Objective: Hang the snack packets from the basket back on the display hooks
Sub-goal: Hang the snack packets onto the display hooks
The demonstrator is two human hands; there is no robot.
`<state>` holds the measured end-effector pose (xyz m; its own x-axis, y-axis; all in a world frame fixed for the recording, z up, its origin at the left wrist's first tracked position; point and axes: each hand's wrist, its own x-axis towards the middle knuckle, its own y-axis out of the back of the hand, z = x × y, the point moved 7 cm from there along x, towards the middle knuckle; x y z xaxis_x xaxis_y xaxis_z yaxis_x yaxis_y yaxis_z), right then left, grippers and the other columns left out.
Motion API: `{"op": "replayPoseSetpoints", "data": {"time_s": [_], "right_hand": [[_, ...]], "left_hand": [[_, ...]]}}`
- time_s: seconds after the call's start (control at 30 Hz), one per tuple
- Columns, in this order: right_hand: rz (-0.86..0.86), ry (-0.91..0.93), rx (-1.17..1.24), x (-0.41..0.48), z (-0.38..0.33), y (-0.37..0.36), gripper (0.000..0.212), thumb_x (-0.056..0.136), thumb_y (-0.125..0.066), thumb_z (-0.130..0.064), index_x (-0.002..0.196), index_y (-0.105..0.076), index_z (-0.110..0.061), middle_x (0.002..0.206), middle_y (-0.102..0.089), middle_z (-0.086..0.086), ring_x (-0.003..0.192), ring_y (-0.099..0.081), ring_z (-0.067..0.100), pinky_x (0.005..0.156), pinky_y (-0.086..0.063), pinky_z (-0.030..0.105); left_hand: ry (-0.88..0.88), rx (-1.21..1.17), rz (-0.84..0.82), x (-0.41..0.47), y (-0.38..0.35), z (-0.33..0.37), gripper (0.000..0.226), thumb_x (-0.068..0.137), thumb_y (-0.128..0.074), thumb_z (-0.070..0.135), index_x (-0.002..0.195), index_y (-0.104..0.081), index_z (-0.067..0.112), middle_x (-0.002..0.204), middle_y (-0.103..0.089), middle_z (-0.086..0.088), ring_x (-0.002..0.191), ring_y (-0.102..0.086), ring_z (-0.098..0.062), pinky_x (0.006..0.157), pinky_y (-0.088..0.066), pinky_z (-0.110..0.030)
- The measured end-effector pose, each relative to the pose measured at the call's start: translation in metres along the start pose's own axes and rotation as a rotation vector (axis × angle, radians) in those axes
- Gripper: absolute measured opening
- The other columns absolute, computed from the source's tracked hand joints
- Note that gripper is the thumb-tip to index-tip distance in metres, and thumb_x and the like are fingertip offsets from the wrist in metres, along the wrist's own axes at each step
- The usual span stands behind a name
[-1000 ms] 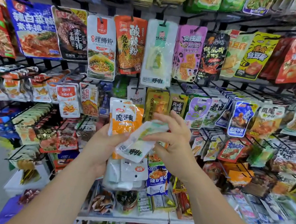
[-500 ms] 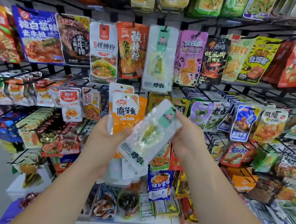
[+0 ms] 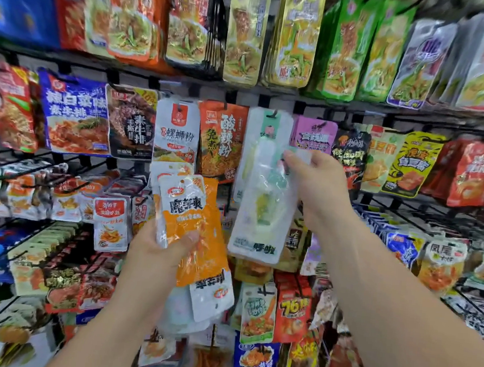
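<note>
- Display rack (image 3: pixel 273 98): fills the frame; rows of hooked packets. Your target row runs across the middle.
- Matching hung packet (image 3: pixel 267 132): white-and-mint, centre of frame, on its hook (image 3: pixel 272 114), directly above and behind your held one.
- Clear packet (image 3: pixel 261 212): centre of frame, long axis near upright, top tilted right toward your grip. Its hang-hole end sits just below that hook.
- Orange packets (image 3: pixel 197 223): a stack of at least 2, lower centre.
- Right hand (image 3: pixel 321 185): the nearer 1 to the hook; fingers pinched on the clear packet's top corner.
- Left hand (image 3: pixel 159 252): clamped on the orange stack, thumb across the front.
</note>
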<state>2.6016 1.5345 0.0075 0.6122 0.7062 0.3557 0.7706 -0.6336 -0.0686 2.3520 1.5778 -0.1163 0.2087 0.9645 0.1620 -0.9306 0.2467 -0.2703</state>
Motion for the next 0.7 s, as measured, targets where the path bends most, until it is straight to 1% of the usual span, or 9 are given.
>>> {"op": "replayPoseSetpoints", "data": {"time_s": [0.03,0.1,0.17,0.2,0.3,0.43,0.53,0.6,0.7], "right_hand": [[0.001,0.015,-0.008,0.007,-0.008,-0.003,0.009,0.096,-0.071,-0.01,0.097,-0.071,0.0,0.074,-0.074,0.001,0.057,-0.07,0.01,0.048,-0.054,0.024],[0.009,0.056,-0.055,0.023,-0.019,-0.01,0.012,0.095,-0.074,-0.014,0.096,-0.074,-0.001,0.076,-0.076,0.003,0.063,-0.073,0.015,0.053,-0.058,0.031],[0.034,0.084,-0.093,0.036,-0.025,-0.018,0.019,0.092,-0.076,-0.022,0.094,-0.076,-0.003,0.082,-0.077,0.009,0.071,-0.074,0.023,0.061,-0.062,0.042],[0.052,0.095,-0.105,0.043,-0.026,-0.022,0.026,0.09,-0.076,-0.026,0.093,-0.075,0.0,0.082,-0.074,0.011,0.071,-0.07,0.026,0.063,-0.058,0.045],[0.077,0.118,-0.096,0.059,-0.024,-0.031,0.045,0.084,-0.071,-0.034,0.093,-0.065,0.01,0.077,-0.058,0.012,0.07,-0.054,0.023,0.065,-0.046,0.042],[0.126,0.117,-0.09,0.072,-0.02,-0.034,0.044,0.092,-0.068,-0.033,0.089,-0.06,0.01,0.075,-0.052,0.01,0.069,-0.05,0.022,0.064,-0.043,0.04],[0.157,0.119,-0.143,0.077,-0.021,-0.034,0.039,0.101,-0.06,-0.029,0.078,-0.056,0.002,0.073,-0.045,0.008,0.066,-0.042,0.018,0.062,-0.033,0.033],[0.166,0.134,-0.208,0.08,-0.022,-0.035,0.043,0.104,-0.056,-0.026,0.065,-0.044,-0.012,0.062,-0.037,0.001,0.057,-0.034,0.016,0.056,-0.025,0.027],[0.197,0.137,-0.285,0.082,-0.022,-0.032,0.05,0.102,-0.058,-0.025,0.058,-0.033,-0.019,0.054,-0.027,-0.006,0.051,-0.023,0.015,0.052,-0.015,0.031]], "left_hand": [[0.0,0.002,0.001,0.002,0.001,0.003,0.03,0.095,-0.074,0.018,0.122,-0.067,0.031,0.109,-0.08,0.006,0.102,-0.077,-0.019,0.095,-0.059,-0.05],[-0.012,0.014,0.001,0.006,0.002,0.007,0.031,0.095,-0.073,0.019,0.123,-0.067,0.031,0.11,-0.079,0.007,0.103,-0.076,-0.018,0.098,-0.057,-0.051],[-0.021,0.012,0.002,0.009,0.004,0.009,0.031,0.095,-0.073,0.016,0.123,-0.067,0.029,0.11,-0.08,0.005,0.101,-0.077,-0.019,0.094,-0.059,-0.048],[-0.021,0.004,0.0,0.011,0.004,0.01,0.03,0.096,-0.072,0.014,0.122,-0.066,0.028,0.11,-0.08,0.002,0.099,-0.078,-0.021,0.091,-0.06,-0.048],[-0.023,0.004,0.003,0.015,0.006,0.012,0.028,0.096,-0.072,0.014,0.12,-0.066,0.028,0.105,-0.081,0.003,0.095,-0.079,-0.021,0.086,-0.061,-0.048],[-0.024,-0.001,0.003,0.02,0.007,0.015,0.029,0.095,-0.072,0.015,0.119,-0.066,0.03,0.105,-0.08,0.005,0.095,-0.078,-0.02,0.087,-0.061,-0.049],[-0.03,-0.009,0.002,0.025,0.009,0.016,0.029,0.095,-0.072,0.015,0.117,-0.066,0.033,0.108,-0.08,0.004,0.1,-0.077,-0.023,0.089,-0.06,-0.051],[-0.034,-0.013,0.01,0.027,0.011,0.016,0.028,0.095,-0.072,0.014,0.117,-0.067,0.032,0.108,-0.08,0.003,0.1,-0.077,-0.023,0.088,-0.06,-0.05],[-0.032,-0.017,0.021,0.029,0.012,0.015,0.03,0.095,-0.071,0.013,0.118,-0.067,0.032,0.107,-0.08,0.004,0.099,-0.078,-0.022,0.085,-0.061,-0.047]]}}
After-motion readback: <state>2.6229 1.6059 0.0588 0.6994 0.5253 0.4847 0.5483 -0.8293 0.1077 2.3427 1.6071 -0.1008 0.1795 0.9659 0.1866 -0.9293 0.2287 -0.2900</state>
